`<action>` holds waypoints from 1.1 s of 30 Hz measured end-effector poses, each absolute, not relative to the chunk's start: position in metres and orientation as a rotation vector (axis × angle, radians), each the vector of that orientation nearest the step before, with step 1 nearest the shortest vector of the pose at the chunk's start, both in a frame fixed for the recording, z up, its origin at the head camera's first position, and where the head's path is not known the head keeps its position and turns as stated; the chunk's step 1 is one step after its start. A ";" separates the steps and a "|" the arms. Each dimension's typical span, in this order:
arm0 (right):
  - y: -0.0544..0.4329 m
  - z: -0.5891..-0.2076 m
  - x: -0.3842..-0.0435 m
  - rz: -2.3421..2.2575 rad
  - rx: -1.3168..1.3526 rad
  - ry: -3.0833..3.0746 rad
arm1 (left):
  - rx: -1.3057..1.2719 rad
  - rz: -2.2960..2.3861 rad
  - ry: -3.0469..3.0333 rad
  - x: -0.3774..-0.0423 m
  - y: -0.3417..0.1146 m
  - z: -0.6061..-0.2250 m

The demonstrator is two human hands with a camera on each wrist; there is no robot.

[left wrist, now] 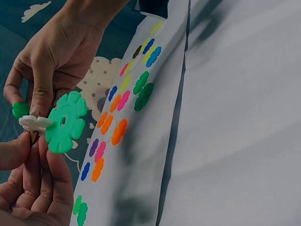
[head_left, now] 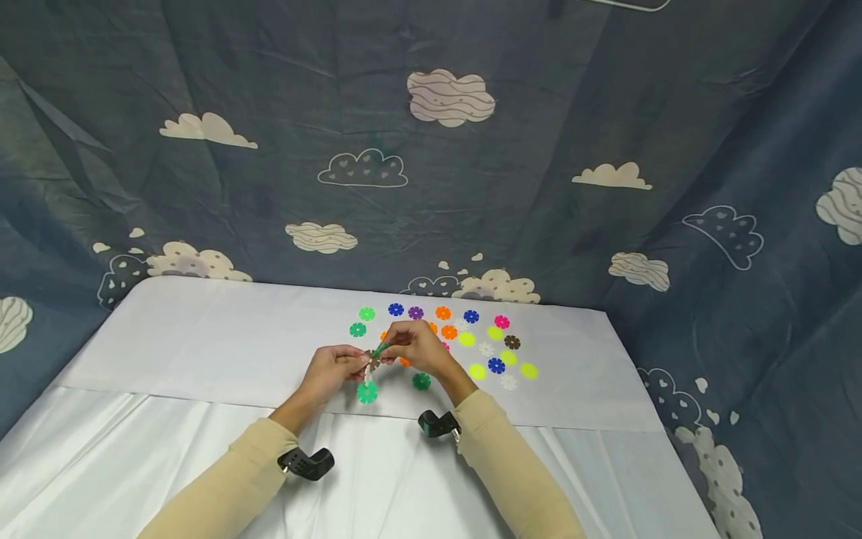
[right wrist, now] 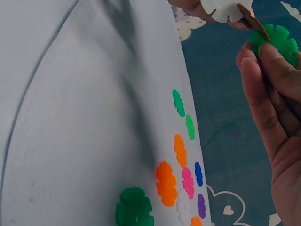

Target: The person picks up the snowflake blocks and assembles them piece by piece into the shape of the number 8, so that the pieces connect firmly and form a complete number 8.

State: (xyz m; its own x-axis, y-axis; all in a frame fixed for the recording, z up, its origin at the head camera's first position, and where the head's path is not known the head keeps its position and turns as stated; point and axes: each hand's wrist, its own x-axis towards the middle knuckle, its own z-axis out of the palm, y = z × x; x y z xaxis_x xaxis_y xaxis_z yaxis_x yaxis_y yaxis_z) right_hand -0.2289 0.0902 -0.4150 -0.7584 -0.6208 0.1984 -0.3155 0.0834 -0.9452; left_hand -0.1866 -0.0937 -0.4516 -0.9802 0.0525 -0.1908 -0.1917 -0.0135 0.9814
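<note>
My left hand (head_left: pixel 333 372) holds a small chain of notched plastic discs, its fingers and thumb at the brown disc (head_left: pixel 373 361). A white disc (left wrist: pixel 34 123) slots onto the brown one, and a light green disc (left wrist: pixel 68 123) stands out from the white one. My right hand (head_left: pixel 417 346) pinches a green disc (right wrist: pixel 281 43) between thumb and fingers. In the right wrist view this green disc meets the edge of the brown disc (right wrist: pixel 254 22). Both hands are close together over the white table, with the light green disc hanging lowest.
Loose discs in several colours lie right of and behind the hands, among them a dark green disc (head_left: pixel 421 382), a blue disc (head_left: pixel 496 365) and a brown disc (head_left: pixel 512 342). Two green discs lie at the back left. A cloud-patterned curtain (head_left: pixel 377 262) hangs behind the table (head_left: pixel 202 337).
</note>
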 end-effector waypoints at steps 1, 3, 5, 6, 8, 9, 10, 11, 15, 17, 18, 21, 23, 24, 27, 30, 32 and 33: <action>0.091 -0.414 -0.229 -1.722 -0.935 2.119 | -0.147 2.115 2.072 -0.187 -0.093 -0.451; 0.092 -0.413 -0.229 -1.708 -0.910 2.140 | -0.137 2.110 2.059 -0.186 -0.093 -0.450; 0.094 -0.413 -0.228 -1.718 -0.858 2.132 | -0.128 2.107 2.034 -0.185 -0.092 -0.451; 0.095 -0.413 -0.228 -1.727 -0.831 2.128 | -0.117 2.109 2.016 -0.184 -0.092 -0.452; 0.097 -0.416 -0.228 -1.741 -0.798 2.126 | -0.105 2.117 1.975 -0.183 -0.092 -0.452; 0.098 -0.417 -0.229 -1.746 -0.801 2.131 | -0.100 2.123 1.954 -0.182 -0.092 -0.452; 0.099 -0.418 -0.229 -1.747 -0.809 2.141 | -0.096 2.126 1.935 -0.182 -0.093 -0.453; 0.100 -0.422 -0.232 -1.740 -0.827 2.157 | -0.088 2.126 1.919 -0.181 -0.094 -0.453; 0.100 -0.436 -0.241 -1.711 -0.926 2.190 | -0.023 2.091 1.901 -0.180 -0.097 -0.454; 0.101 -0.442 -0.246 -1.708 -0.944 2.179 | 0.025 2.056 1.901 -0.180 -0.099 -0.453; 0.100 -0.443 -0.247 -1.705 -0.946 2.176 | 0.050 2.038 1.900 -0.181 -0.099 -0.452; 0.099 -0.444 -0.249 -1.671 -0.957 2.188 | 0.109 1.987 1.894 -0.183 -0.100 -0.451; 0.099 -0.444 -0.249 -1.650 -0.967 2.187 | 0.124 1.946 1.905 -0.184 -0.099 -0.450; 0.098 -0.444 -0.249 -1.640 -0.977 2.184 | 0.128 1.927 1.911 -0.185 -0.099 -0.450; 0.097 -0.443 -0.249 -1.609 -1.009 2.178 | 0.118 1.875 1.937 -0.185 -0.097 -0.450; 0.100 -0.443 -0.248 -1.535 -0.994 2.235 | 0.099 1.867 1.943 -0.185 -0.096 -0.450; 0.104 -0.443 -0.248 -1.475 -0.936 2.307 | 0.065 1.882 1.952 -0.184 -0.096 -0.450; 0.107 -0.443 -0.248 -1.442 -0.894 2.354 | 0.048 1.893 1.957 -0.184 -0.096 -0.449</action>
State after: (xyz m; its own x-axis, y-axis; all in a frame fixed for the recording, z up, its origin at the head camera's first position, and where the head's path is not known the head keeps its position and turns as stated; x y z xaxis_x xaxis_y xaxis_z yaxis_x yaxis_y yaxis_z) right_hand -0.2481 0.1066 -0.4432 -0.7841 -0.6109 0.1092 -0.3747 0.3259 -0.8680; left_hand -0.1843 -0.0962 -0.4493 -0.9129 0.3071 -0.2690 -0.2586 0.0748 0.9631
